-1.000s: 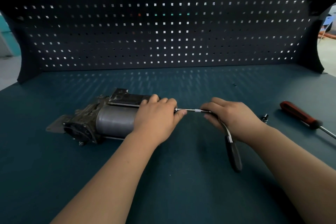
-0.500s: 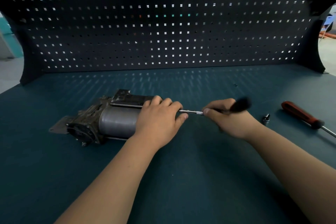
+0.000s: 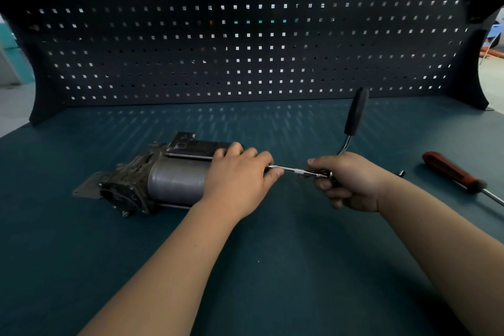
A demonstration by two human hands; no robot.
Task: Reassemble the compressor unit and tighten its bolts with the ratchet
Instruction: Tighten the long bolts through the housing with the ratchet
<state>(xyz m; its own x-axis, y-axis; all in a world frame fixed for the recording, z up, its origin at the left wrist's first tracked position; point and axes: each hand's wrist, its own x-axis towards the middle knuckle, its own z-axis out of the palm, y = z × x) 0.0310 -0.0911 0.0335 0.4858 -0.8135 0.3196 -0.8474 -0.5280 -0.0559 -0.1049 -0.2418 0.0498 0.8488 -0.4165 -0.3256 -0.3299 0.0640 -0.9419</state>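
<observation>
Grey-cased and lying on its side left of centre on the teal bench top: compressor unit, mounting-plate end pointing left, presumably laid flat so as to present its end-face bolts to the right. Bearing down on its right end with the left hand, fingers curled over the housing and gripping it, judged to be bracing the body against turning. Running a slim extension bar from under those fingertips rightward into the head of the ratchet; bolt itself hidden behind the left hand, so seating not being confirmed. Gripping the ratchet at its head with the right hand, fingers wrapped closed around the junction of head and bar, black handle standing up and away towards the pegboard. Holding close to the head rather than out on the handle: judged to be running a bolt down under light load, not yet applying final torque. Lying loose just beyond the right wrist: small socket or bit, too small to identify. Resting further right, well apart from both hands: red-handled screwdriver, shaft running off the frame edge, apparently parked within reach. Assessing the task as partway through tightening; count of bolts done not being determinable.
</observation>
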